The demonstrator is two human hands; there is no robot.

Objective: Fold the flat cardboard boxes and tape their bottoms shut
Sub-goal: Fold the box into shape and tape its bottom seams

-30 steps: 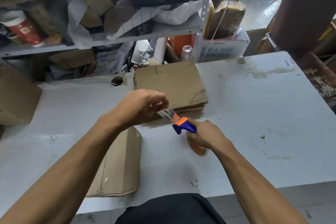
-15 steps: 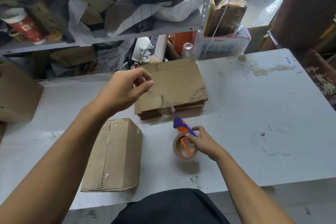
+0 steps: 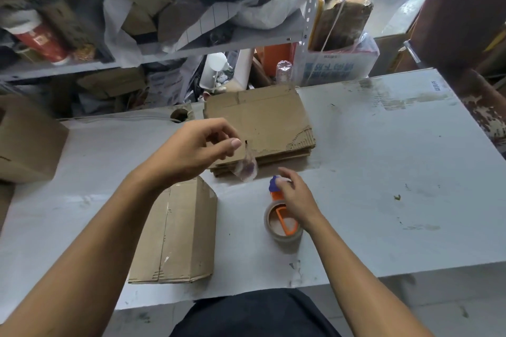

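On the white table [image 3: 383,172], near its front edge, a folded cardboard box [image 3: 178,232] is lying with clear tape running down its seam. Just right of it a tape dispenser [image 3: 282,216] is sitting, with the right hand [image 3: 294,197] resting over its blue and orange handle, fingers loosely bent. Above the box, the left hand [image 3: 194,150] is hovering, a crumpled scrap of clear tape [image 3: 246,169] dangling from its fingertips. Behind, a stack of flat cardboard boxes [image 3: 260,123] is lying before cluttered shelves [image 3: 164,52].
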